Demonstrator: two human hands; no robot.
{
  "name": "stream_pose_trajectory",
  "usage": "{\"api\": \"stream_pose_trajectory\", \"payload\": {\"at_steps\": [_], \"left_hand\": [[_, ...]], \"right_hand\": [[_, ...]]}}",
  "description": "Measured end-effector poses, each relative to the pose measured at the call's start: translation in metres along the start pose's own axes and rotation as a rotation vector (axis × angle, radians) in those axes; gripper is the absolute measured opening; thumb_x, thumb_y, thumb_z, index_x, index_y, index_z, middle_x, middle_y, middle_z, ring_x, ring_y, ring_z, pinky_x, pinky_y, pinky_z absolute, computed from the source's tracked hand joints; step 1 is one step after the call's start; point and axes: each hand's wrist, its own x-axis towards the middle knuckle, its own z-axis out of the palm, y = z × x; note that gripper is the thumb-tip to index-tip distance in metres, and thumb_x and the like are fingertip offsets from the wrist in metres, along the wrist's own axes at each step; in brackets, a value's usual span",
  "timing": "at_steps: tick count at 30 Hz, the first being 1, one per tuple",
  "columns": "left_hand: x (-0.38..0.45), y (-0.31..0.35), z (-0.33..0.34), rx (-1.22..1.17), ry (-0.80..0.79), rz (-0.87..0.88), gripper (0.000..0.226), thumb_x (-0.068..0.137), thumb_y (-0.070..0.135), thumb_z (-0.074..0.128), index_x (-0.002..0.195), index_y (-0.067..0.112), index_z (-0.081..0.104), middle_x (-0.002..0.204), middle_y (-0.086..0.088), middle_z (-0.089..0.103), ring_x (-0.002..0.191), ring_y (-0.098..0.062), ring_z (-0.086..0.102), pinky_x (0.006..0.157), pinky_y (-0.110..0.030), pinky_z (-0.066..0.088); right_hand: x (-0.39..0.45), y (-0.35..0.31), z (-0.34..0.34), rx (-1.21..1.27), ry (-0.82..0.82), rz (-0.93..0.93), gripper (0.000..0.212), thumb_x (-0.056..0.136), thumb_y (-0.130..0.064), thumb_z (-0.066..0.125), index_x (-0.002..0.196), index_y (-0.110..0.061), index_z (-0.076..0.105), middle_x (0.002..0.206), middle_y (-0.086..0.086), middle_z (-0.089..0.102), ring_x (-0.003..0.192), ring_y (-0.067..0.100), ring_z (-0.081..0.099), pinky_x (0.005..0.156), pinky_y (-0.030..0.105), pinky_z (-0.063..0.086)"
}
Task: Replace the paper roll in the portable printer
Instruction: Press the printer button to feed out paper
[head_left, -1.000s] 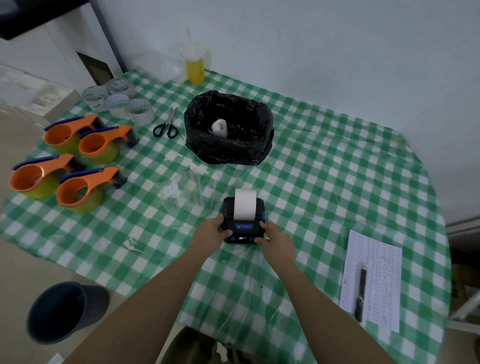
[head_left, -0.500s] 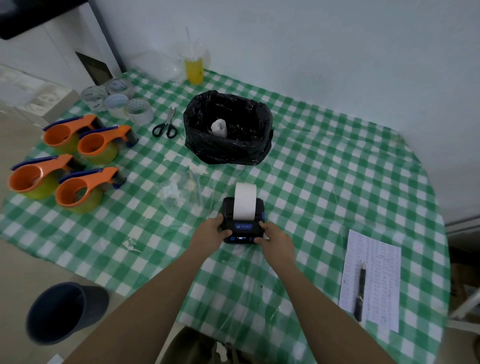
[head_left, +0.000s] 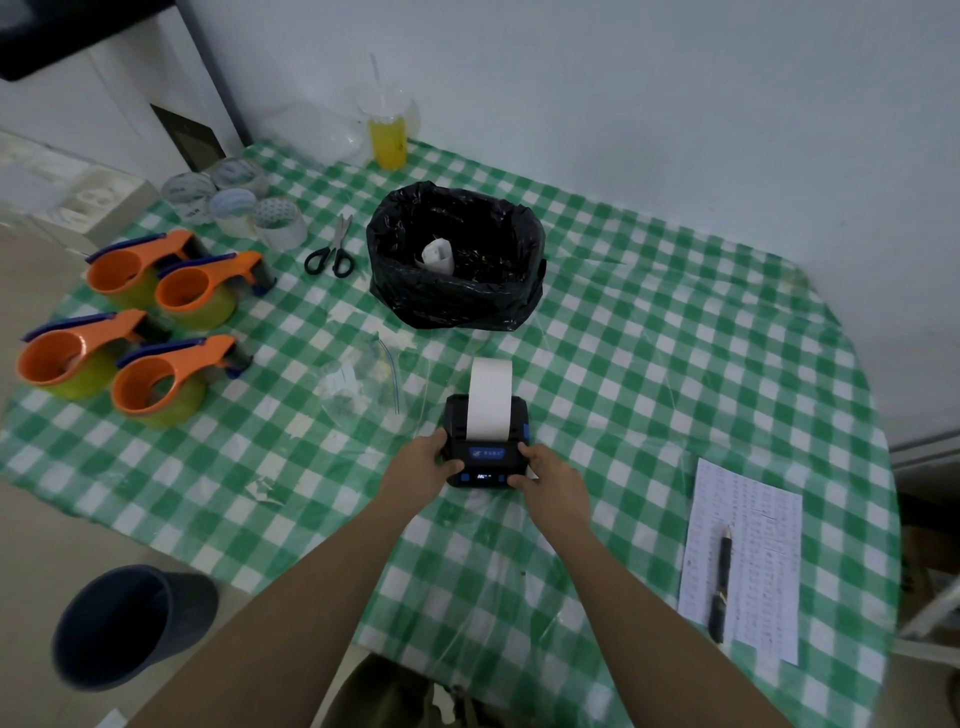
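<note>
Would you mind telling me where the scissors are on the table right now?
In the head view, the scissors lie on the far left part of the table, between the clear tape rolls and the black bag-lined bin, beyond the orange tape dispensers.

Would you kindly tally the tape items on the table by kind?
Orange tape dispensers: 4
Loose clear tape rolls: 4
Total: 8
</note>
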Motion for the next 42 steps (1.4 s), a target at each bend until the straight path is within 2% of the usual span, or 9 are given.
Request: {"api": "stream_pose_trajectory", "payload": {"at_steps": [17,21,27,30,34,36,38,40,42], "left_hand": [[0.000,0.001,0.000,0.009,0.002,0.003,0.041,0.086,0.015,0.060,0.127,0.011,0.053,0.121,-0.014,0.066,0.110,-0.028,0.061,0.092,-0.038,0.048],[0.001,0.000,0.001,0.022,-0.002,0.007,0.040,0.086,0.016,0.060,0.125,0.010,0.054,0.119,-0.014,0.067,0.107,-0.029,0.062,0.092,-0.040,0.049],[0.000,-0.001,0.000,-0.022,-0.008,0.006,0.043,0.086,0.016,0.061,0.128,0.014,0.054,0.122,-0.011,0.066,0.111,-0.026,0.061,0.094,-0.039,0.049],[0.000,-0.001,-0.002,-0.034,-0.035,0.017,0.043,0.087,0.015,0.060,0.129,0.015,0.052,0.125,-0.010,0.064,0.114,-0.024,0.059,0.089,-0.030,0.045],[0.003,0.003,-0.011,-0.011,-0.040,-0.018,0.033,0.088,0.017,0.057,0.120,0.011,0.060,0.122,-0.011,0.065,0.110,-0.025,0.060,0.089,-0.030,0.046],[0.003,0.007,-0.018,0.028,0.036,-0.022,0.032,0.089,0.018,0.055,0.120,0.007,0.060,0.123,-0.014,0.064,0.109,-0.028,0.061,0.092,-0.036,0.046],[0.002,0.008,-0.029,0.125,0.194,0.021,0.033,0.090,0.015,0.053,0.121,0.007,0.059,0.125,-0.016,0.062,0.113,-0.030,0.057,0.096,-0.040,0.045],[0.005,0.003,-0.042,0.311,0.398,0.109,0.035,0.088,0.011,0.055,0.122,0.009,0.058,0.130,-0.016,0.058,0.122,-0.033,0.048,0.101,-0.043,0.040],[0.010,-0.003,-0.055,0.485,0.497,0.126,0.046,0.084,0.011,0.061,0.129,0.012,0.051,0.141,-0.018,0.045,0.131,-0.037,0.036,0.107,-0.048,0.033]], "right_hand": [[-0.001,0.001,0.001,0.005,0.007,-0.008,0.046,0.085,-0.019,0.064,0.129,-0.023,0.050,0.127,0.006,0.062,0.102,0.022,0.063,0.084,0.036,0.051],[0.000,0.002,0.000,0.002,0.002,-0.010,0.047,0.086,-0.019,0.064,0.130,-0.023,0.050,0.128,0.005,0.061,0.103,0.022,0.063,0.084,0.036,0.051],[-0.001,0.000,0.002,-0.034,-0.002,-0.005,0.046,0.086,-0.024,0.063,0.129,-0.027,0.048,0.117,0.007,0.067,0.085,0.022,0.067,0.076,0.038,0.055],[-0.002,-0.003,0.000,-0.051,0.001,-0.018,0.042,0.088,-0.025,0.061,0.128,-0.026,0.049,0.118,0.004,0.066,0.090,0.020,0.065,0.078,0.036,0.054],[0.001,-0.009,-0.006,-0.060,0.035,-0.048,0.032,0.089,-0.023,0.058,0.120,-0.018,0.057,0.120,0.005,0.063,0.103,0.021,0.060,0.084,0.031,0.047],[0.003,-0.012,-0.009,-0.062,0.077,-0.062,0.025,0.089,-0.023,0.058,0.113,-0.016,0.061,0.115,0.008,0.062,0.099,0.021,0.059,0.080,0.029,0.046],[0.005,-0.018,-0.011,-0.052,0.104,-0.079,0.021,0.089,-0.021,0.058,0.108,-0.015,0.063,0.112,0.007,0.062,0.096,0.019,0.059,0.077,0.026,0.045],[0.007,-0.025,-0.012,-0.045,0.126,-0.114,0.018,0.089,-0.019,0.057,0.105,-0.015,0.064,0.109,0.007,0.062,0.095,0.019,0.059,0.076,0.025,0.043],[0.010,-0.034,-0.012,-0.063,0.156,-0.154,0.017,0.089,-0.016,0.055,0.103,-0.014,0.065,0.107,0.006,0.061,0.095,0.019,0.058,0.074,0.024,0.041]]}}
